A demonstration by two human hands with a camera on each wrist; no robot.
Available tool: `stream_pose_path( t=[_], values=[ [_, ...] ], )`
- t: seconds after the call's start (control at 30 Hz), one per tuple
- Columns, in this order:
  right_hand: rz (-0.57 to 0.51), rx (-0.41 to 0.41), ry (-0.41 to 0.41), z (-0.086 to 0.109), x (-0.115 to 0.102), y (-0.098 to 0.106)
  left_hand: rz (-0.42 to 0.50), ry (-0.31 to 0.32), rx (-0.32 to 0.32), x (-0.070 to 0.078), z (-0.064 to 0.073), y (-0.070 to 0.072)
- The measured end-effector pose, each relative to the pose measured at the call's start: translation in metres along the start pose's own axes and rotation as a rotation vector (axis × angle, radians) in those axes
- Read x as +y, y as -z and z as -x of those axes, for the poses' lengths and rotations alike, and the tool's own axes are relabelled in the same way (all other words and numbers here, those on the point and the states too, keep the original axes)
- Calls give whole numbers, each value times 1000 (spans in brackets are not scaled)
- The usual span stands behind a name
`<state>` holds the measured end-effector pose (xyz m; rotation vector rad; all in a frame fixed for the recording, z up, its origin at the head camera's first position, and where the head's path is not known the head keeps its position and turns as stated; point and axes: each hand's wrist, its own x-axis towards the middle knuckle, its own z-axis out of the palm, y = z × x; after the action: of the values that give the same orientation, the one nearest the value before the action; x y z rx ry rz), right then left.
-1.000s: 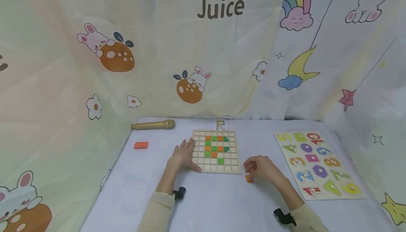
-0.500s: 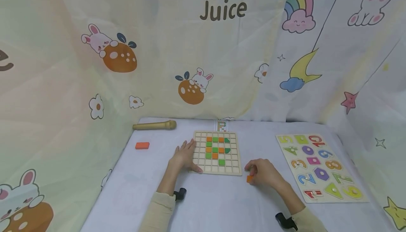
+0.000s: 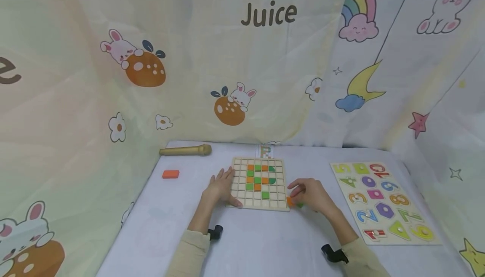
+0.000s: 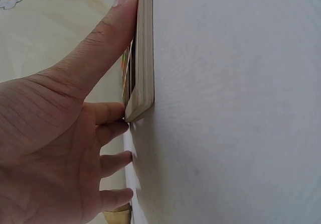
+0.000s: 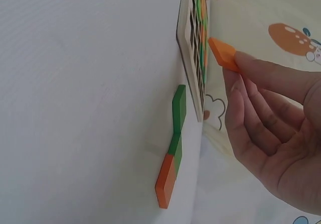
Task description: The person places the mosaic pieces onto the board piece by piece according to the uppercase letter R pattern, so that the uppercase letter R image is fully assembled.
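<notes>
The wooden grid board (image 3: 239,188) lies on the table with orange and green tiles in some cells. My left hand (image 3: 219,187) rests at its front left corner, thumb along the front edge and fingers straight against the left side, as the left wrist view shows. Between thumb and fingertips my right hand (image 3: 311,193) pinches an orange square tile (image 5: 223,53), just off the board's front right corner. Below that hand, two green tiles (image 5: 179,108) and an orange tile (image 5: 165,181) lie in a row on the table; the hand mostly hides them in the head view.
A number and shape puzzle board (image 3: 384,203) lies on the right. At the far left are a gold toy microphone (image 3: 185,150) and an orange-red block (image 3: 171,174). A small printed pattern card (image 3: 265,151) sits behind the grid board. Printed cloth walls surround the table.
My right hand has picked up an orange tile from the table and moved it up and left, to the board's front right corner. The left hand stays in place.
</notes>
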<state>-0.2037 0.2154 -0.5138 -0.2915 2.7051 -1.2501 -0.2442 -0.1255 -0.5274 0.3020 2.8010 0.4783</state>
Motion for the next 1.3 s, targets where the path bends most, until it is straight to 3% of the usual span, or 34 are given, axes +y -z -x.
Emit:
stream_pose_path(
  t=[0.3,0.7,0.93,1.3],
  values=[
    [-60,41,23,-9,-8,-7,-9,-14,32,-11,-12,-13],
    [-92,31,30,-28,-21,-28,-41,-6,6,-2,-2,-1],
    [-98,14,74,-38,-26,-41,-34,-11,11,-1,-2,-2],
    [-75,-7,46,-54,-42,-62,-24,-5,5,-1,-2,-1]
  ],
)
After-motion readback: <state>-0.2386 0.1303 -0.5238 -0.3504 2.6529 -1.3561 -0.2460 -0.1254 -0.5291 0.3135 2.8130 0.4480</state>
